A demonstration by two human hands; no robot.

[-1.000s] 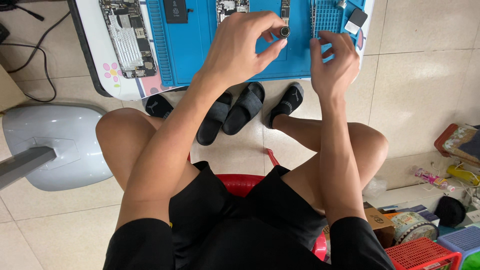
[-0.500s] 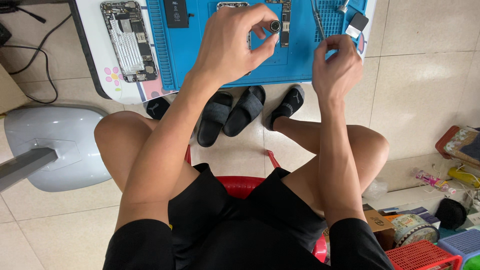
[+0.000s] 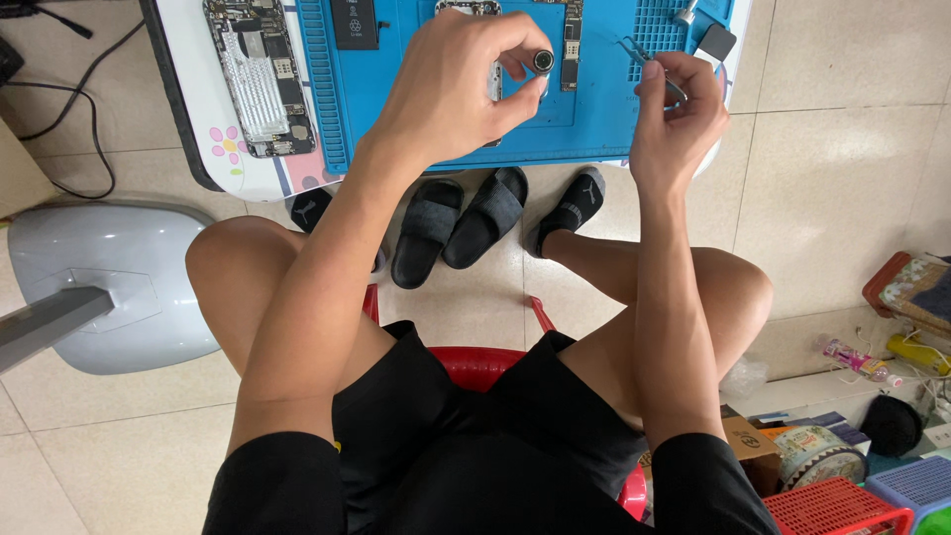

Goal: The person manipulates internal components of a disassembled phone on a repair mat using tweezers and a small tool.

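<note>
A brown cardboard box (image 3: 745,441) sits on the floor at lower right, with a round patterned tin (image 3: 814,454) just beside it. Farther right lie a slim pink-labelled bottle (image 3: 854,361) and a yellow bottle (image 3: 916,354). No screens are lit.

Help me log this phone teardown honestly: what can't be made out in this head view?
- Small round black part, pinched in left hand: too small to identify.
- Tweezers in right hand: fingers cover most of them; whether the tips grip anything is unclear.
- Opened phone and blue mat: cut off by the top edge.
- Circuit board: detail too fine to read.
- Red stool: mostly hidden by the legs.
</note>
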